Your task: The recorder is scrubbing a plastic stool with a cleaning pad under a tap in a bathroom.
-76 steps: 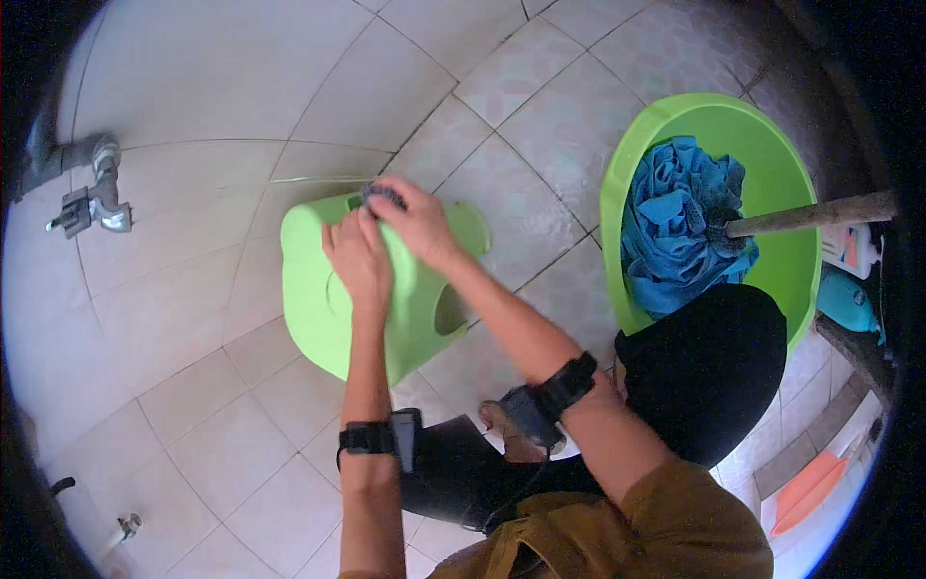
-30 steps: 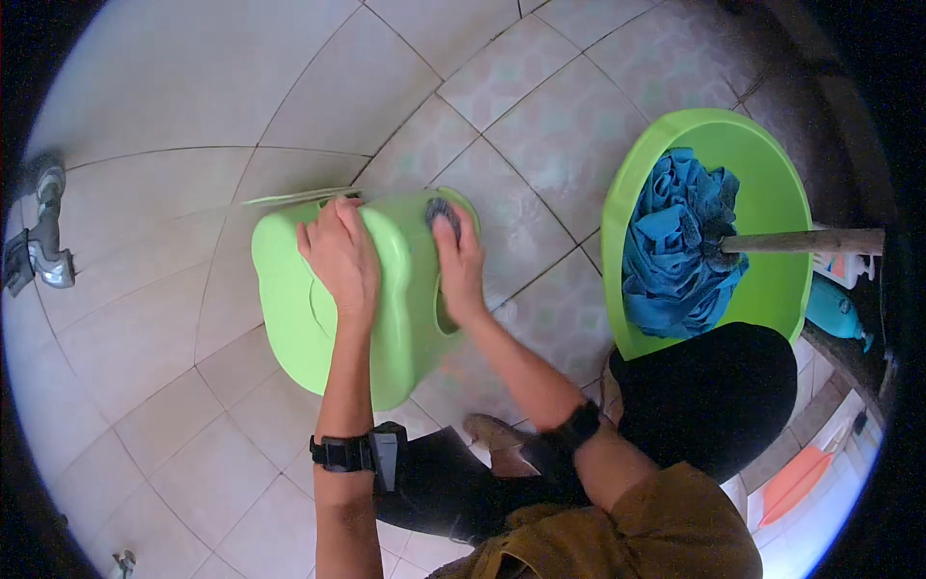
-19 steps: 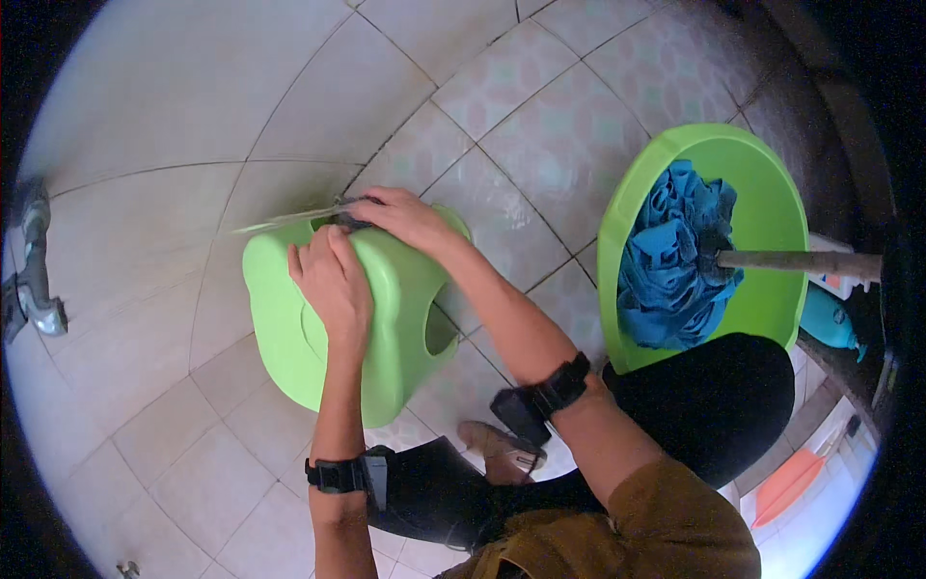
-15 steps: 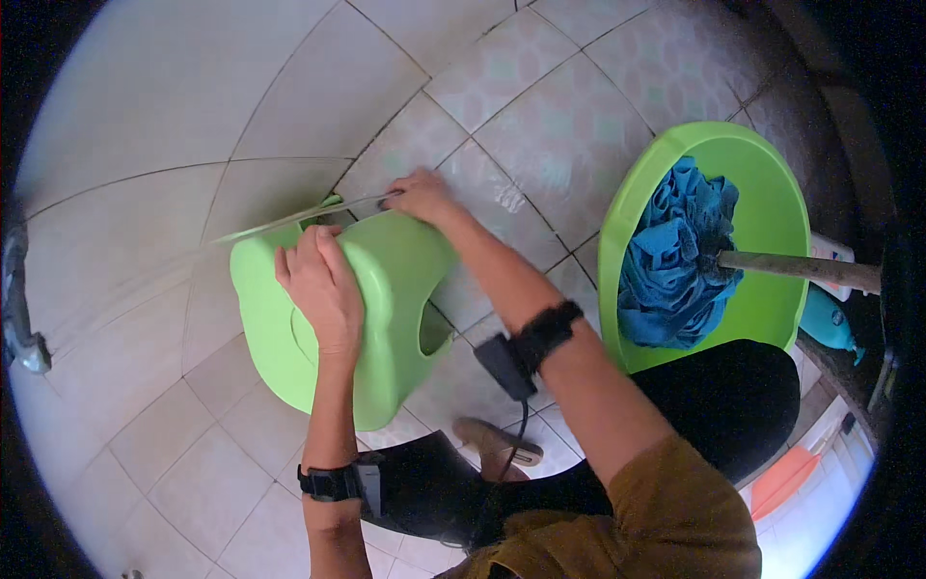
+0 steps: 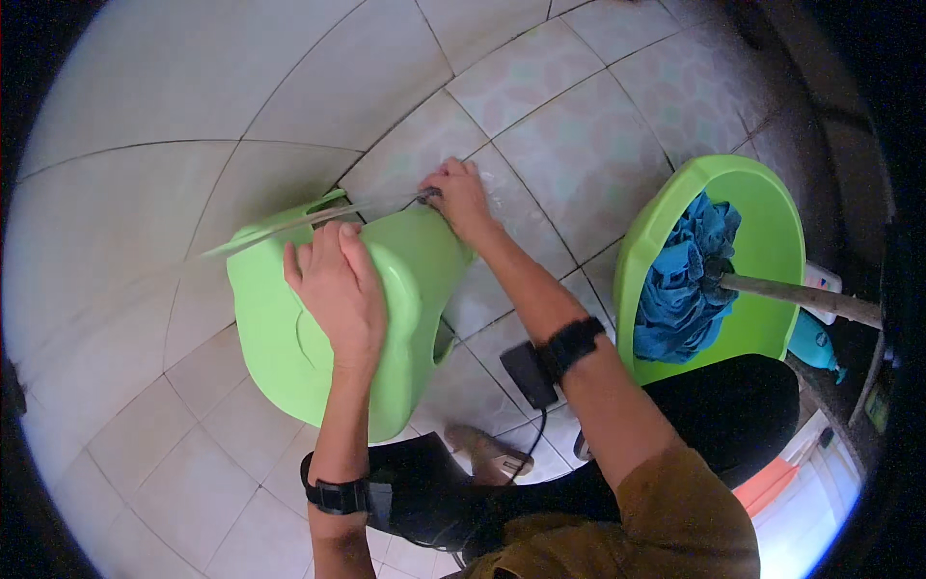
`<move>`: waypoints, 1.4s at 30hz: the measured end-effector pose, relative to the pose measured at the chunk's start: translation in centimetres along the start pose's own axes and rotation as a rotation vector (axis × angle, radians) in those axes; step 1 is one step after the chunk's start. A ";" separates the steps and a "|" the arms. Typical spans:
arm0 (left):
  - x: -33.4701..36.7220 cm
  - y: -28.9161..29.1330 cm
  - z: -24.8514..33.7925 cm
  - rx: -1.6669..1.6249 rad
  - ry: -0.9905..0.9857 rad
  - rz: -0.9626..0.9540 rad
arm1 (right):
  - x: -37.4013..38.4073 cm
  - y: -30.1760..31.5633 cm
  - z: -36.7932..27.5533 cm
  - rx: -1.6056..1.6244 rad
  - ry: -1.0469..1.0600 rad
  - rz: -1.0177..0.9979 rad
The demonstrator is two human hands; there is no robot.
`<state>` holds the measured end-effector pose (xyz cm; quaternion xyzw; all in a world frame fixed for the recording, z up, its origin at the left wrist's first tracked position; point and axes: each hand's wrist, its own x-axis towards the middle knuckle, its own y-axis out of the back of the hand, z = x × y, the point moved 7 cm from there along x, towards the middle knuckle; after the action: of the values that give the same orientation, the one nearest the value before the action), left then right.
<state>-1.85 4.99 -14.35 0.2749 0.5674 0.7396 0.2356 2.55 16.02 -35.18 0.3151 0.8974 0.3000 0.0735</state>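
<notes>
A light green plastic stool (image 5: 280, 333) is tilted in front of me, close to the tiled wall. My left hand (image 5: 338, 285) lies over its upper part, fingers curled on the edge. Beyond the stool's far side, my right hand (image 5: 461, 203) is closed with a small dark thing (image 5: 429, 195) at its fingertips, too small to make out. A thin stream of water (image 5: 289, 224) crosses in front of the wall and over the stool towards my right hand.
To the right stands a large green basin (image 5: 772, 232) holding wet blue cloth (image 5: 680, 289). A wooden handle (image 5: 805, 297) reaches into it. Behind it are a teal bottle (image 5: 813, 343) and a white container (image 5: 826, 285). Patterned tiles (image 5: 579, 145) look wet.
My right hand has shifted right along the stool's far side, and my left hand slightly right. The view has also moved, so the tap at the left edge has mostly left it.
</notes>
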 end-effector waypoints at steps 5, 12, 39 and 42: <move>-0.7 0.2 -1.4 0.042 0.027 -0.017 | -3.9 0.6 1.0 -0.014 -0.081 -0.092; -0.1 0.1 -0.5 0.021 0.020 -0.009 | -0.6 0.2 -0.1 -0.056 -0.043 -0.061; -0.2 -0.5 -0.1 0.028 0.006 -0.003 | -0.7 0.7 1.0 0.044 -0.069 0.143; -0.1 -0.2 -0.3 0.067 0.003 0.001 | -4.5 1.6 1.4 0.093 -0.161 0.142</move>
<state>-1.98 4.79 -14.59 0.2818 0.5920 0.7208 0.2250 7.37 15.02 -35.59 0.4039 0.8770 0.2362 0.1095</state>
